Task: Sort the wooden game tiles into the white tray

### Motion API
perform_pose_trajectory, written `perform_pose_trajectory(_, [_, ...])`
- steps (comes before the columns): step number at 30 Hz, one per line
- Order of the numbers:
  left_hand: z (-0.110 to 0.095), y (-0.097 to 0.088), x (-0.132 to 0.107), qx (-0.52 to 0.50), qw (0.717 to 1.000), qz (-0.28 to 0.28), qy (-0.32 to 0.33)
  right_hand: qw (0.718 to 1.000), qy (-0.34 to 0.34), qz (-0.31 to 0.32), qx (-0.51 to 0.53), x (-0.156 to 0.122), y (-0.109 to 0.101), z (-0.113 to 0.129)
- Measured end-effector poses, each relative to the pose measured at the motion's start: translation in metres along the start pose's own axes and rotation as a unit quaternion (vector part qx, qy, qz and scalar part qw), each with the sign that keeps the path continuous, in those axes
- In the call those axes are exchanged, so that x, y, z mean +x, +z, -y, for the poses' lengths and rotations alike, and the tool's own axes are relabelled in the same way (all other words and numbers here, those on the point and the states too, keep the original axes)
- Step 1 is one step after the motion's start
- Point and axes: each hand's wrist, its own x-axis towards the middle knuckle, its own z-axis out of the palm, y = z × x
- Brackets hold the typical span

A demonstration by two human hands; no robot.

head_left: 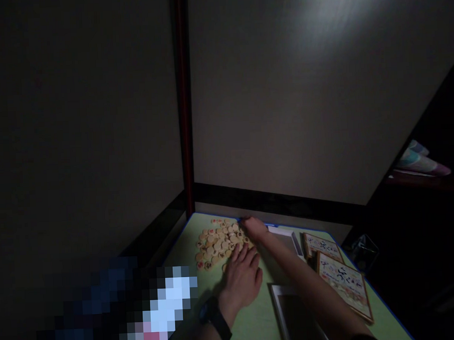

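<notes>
A pile of round wooden Chinese chess pieces (216, 242) lies on the light green table, some showing red or dark characters and several blank side up. My left hand (242, 275), with a dark watch on its wrist, rests at the near right side of the pile. Its fingers are stretched out and touch the pieces. Across the far right side of the pile reaches my right hand (255, 229), close to the table's back edge. Its fingers point left beside the pieces and are mostly hidden, so their grip does not show.
An open shallow box part (297, 243) lies behind my right forearm, and another open tray (277, 308) sits near the front. Two printed box lids (345, 284) lie at the right of the table (252, 319). Walls meet behind the table's far corner.
</notes>
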Motion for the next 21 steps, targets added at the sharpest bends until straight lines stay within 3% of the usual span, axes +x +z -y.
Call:
perform_pose_trajectory(10, [-0.002, 0.001, 0.001, 0.007, 1.000, -0.012, 0.004, 0.997, 0.031, -0.037, 0.053, -0.013, 0.009, -0.007])
perform_pose_trajectory(16, [-0.003, 0.002, 0.001, 0.003, 1.000, -0.023, 0.018, 0.981, 0.060, -0.064, 0.174, -0.010, 0.023, -0.020])
perform_pose_trajectory(21, [-0.003, 0.004, 0.001, 0.006, 0.999, -0.030, 0.028, 0.958, 0.061, -0.051, 0.276, -0.002, 0.036, -0.035])
